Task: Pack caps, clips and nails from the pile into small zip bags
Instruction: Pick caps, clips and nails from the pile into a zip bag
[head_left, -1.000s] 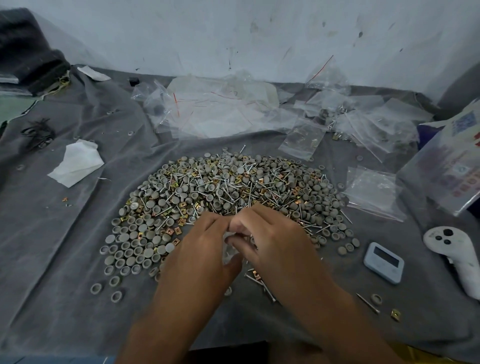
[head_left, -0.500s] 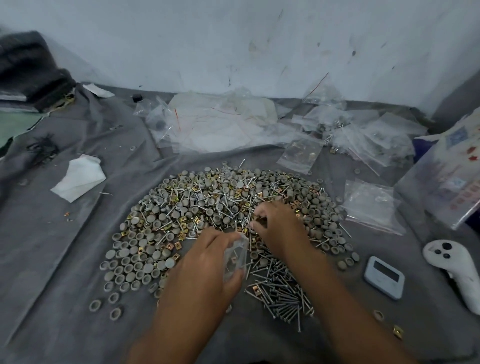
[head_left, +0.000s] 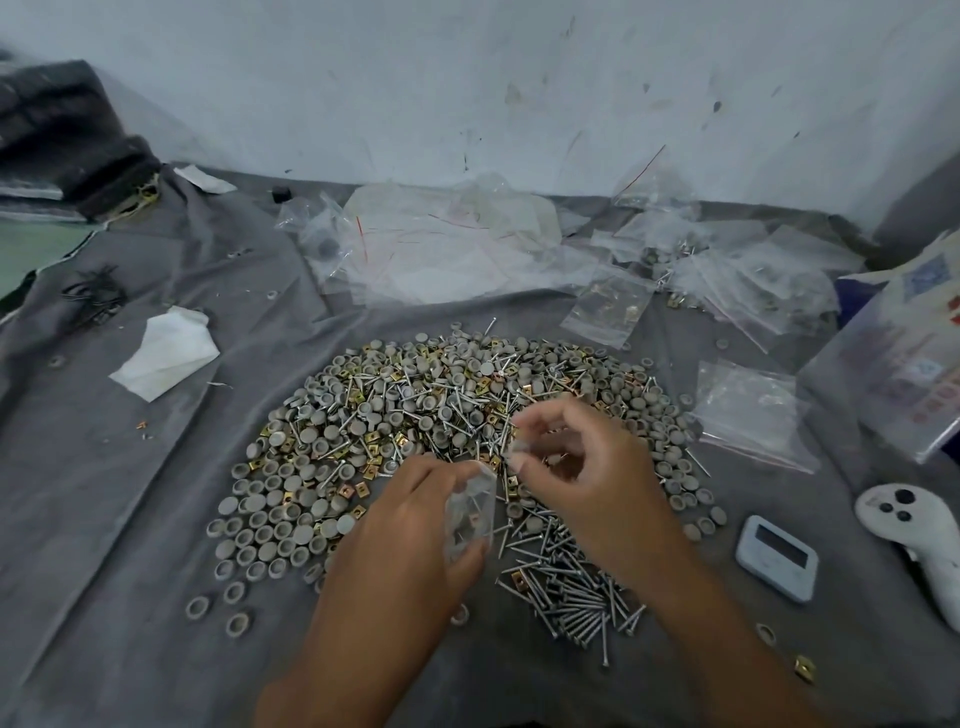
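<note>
A wide pile (head_left: 395, 410) of grey caps, gold clips and silver nails covers the middle of the grey cloth (head_left: 130, 519). My left hand (head_left: 410, 540) holds a small clear zip bag (head_left: 469, 512) upright at the pile's near edge; a clip and some nails show inside it. My right hand (head_left: 587, 467) hovers just right of the bag's mouth, fingers curled, pinching a grey cap (head_left: 519, 446) at its fingertips. A separate heap of nails (head_left: 576, 592) lies under my right wrist.
Empty and filled zip bags (head_left: 748, 410) lie at the back and right. A white tissue (head_left: 166, 353) sits left. A small white timer (head_left: 776, 556) and a white controller (head_left: 919, 535) rest at the right, beside a plastic-wrapped package (head_left: 898, 374).
My right hand has lifted from the pile and come back toward the bag's mouth with a cap. The left hand still holds the bag in about the same place.
</note>
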